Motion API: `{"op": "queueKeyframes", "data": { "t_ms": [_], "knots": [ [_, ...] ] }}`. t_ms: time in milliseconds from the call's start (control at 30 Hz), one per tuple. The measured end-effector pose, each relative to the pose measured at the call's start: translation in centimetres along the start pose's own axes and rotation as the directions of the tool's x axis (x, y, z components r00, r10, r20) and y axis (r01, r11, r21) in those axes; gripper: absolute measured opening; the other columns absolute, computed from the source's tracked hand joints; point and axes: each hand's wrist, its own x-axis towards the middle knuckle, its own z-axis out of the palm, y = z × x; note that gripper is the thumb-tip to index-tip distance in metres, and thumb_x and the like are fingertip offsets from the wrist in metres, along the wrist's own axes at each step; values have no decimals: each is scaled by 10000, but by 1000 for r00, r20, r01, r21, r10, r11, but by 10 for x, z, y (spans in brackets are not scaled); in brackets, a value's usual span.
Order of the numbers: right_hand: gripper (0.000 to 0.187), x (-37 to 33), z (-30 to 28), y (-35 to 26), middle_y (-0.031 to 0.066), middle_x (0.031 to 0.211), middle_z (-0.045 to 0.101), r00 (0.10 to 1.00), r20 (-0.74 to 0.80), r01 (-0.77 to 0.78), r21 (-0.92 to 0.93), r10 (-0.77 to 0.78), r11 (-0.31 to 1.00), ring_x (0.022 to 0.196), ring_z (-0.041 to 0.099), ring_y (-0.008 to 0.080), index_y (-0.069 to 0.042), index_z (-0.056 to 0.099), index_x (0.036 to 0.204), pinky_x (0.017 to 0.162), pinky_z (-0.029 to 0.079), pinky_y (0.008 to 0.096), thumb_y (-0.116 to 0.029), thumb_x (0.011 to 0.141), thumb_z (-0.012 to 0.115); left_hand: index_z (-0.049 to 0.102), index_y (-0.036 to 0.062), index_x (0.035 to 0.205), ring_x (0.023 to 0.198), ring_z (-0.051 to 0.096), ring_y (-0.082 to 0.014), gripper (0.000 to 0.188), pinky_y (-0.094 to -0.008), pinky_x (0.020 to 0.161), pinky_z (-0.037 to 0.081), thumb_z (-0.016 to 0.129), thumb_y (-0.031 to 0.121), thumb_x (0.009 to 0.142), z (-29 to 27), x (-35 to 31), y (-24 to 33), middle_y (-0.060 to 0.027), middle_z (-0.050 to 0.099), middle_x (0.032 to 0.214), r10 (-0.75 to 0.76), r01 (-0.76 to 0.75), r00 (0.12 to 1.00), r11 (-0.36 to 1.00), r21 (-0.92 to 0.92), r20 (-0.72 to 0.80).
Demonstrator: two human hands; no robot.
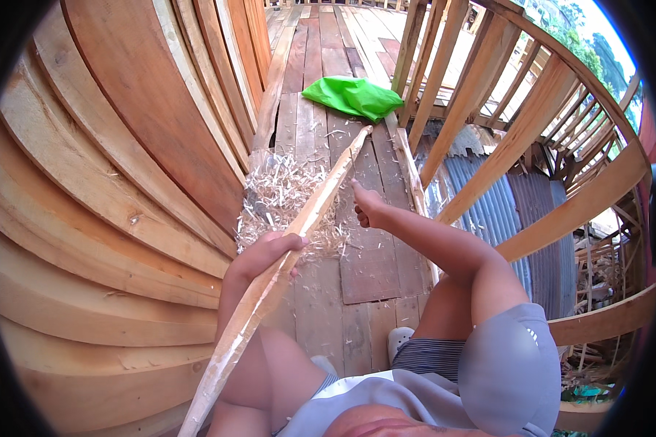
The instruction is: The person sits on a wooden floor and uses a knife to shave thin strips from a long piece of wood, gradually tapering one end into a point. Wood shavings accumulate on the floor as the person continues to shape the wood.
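Holding wooden strip (pixel 262 293) slantwise over plank floor (pixel 366 273), far end near green bag (pixel 352 97): left hand (pixel 268 253), fingers wrapped around mid-length. Right hand (pixel 370 207), fingers curled beside strip; cannot tell if gripping anything. Strip likely stiff, fairly light, splintery; grip mid-length for balance.

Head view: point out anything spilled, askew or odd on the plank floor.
Curly pale wood shavings litter the brown plank floor, thickest left of the long, pale wooden pole, like an unswept spill. A crumpled bright-green bag, perhaps plastic, lies near the pole's far end, its colour standing out against the wood.
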Motion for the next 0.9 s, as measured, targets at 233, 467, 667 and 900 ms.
{"op": "queueKeyframes", "data": {
  "t_ms": [233, 467, 667, 900],
  "knots": [
    [695, -32, 25, -13, -69, 557, 202, 968, 240, 68, 2, -67, 998, 435, 161, 79, -45, 521, 1067, 427, 138, 277, -710, 878, 448, 541, 40, 980, 492, 508, -70, 344, -183, 427, 427, 650, 328, 827, 13, -8, -2, -17, 529, 652, 24, -18, 1000, 897, -442, 7],
    [571, -56, 19, -23, -80, 547, 239, 941, 306, 172, -73, -142, 982, 413, 192, 61, -116, 469, 810, 402, 149, 262, -682, 856, 535, 542, 6, 1015, 598, 619, -191, 444, -259, 537, 507, 541, 410, 831, 38, -16, 2, -110, 612, 749, 3, 69, 979, 935, -348, 204],
    [623, -74, 13, -22, -28, 550, 371, 916, 208, 396, -350, -342, 849, 435, 329, 103, -46, 578, 797, 407, 268, 294, -638, 931, 432, 492, -13, 1087, 559, 524, -150, 417, -256, 468, 458, 500, 318, 833, 21, 9, -10, -49, 512, 721, -10, 241, 939, 733, -636, 344],
    [621, -116, 17, -16, 271, 643, 592, 588, 403, 627, -775, -701, 81, 625, 605, 447, 23, 634, 663, 652, 474, 536, -395, 1001, 324, 490, 18, 985, 495, 449, -105, 365, -227, 383, 390, 408, 373, 954, 27, 18, -16, -33, 455, 682, -46, 374, 908, 539, -754, 418]
  ]
}}
